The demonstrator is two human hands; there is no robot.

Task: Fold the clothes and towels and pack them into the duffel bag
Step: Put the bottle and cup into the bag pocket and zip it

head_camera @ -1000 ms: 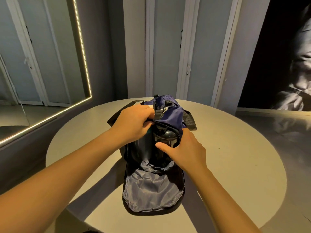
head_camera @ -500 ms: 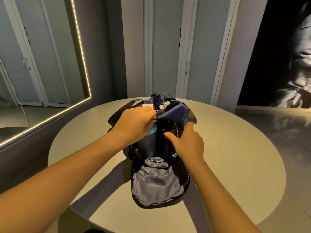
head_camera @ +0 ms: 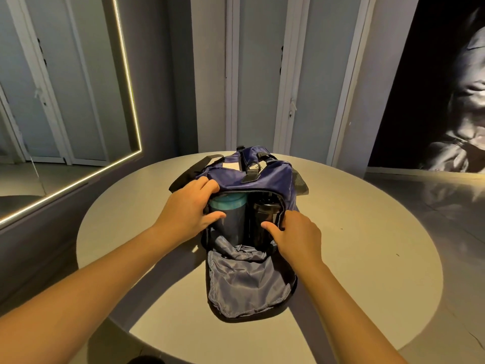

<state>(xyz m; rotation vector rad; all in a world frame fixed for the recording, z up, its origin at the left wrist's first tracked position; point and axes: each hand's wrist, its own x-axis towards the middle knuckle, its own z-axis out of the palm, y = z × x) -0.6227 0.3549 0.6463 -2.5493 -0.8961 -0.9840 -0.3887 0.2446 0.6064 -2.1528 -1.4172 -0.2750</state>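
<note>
A navy duffel bag (head_camera: 265,179) lies on a round table (head_camera: 367,245) with its near end unzipped and the grey-lined flap (head_camera: 246,285) folded down toward me. Two bottles stand side by side in the opening: a dark one with a teal lid (head_camera: 228,203) on the left and a black one (head_camera: 265,214) on the right. My left hand (head_camera: 189,208) grips the left edge of the opening, thumb against the teal-lidded bottle. My right hand (head_camera: 296,232) curls round the right edge, thumb touching the black bottle. No clothes or towels show.
Black shoulder straps (head_camera: 191,172) trail off the bag's far left. A lit-framed mirror (head_camera: 65,101) fills the left wall, pale closet doors (head_camera: 262,74) stand behind the table, and a dark wall picture (head_camera: 446,88) is at the right.
The bag's top fabric, bunched up a second ago, now lies smooth and lower. Both hands slid to the opening's sides, and the teal-lidded bottle came into full view.
</note>
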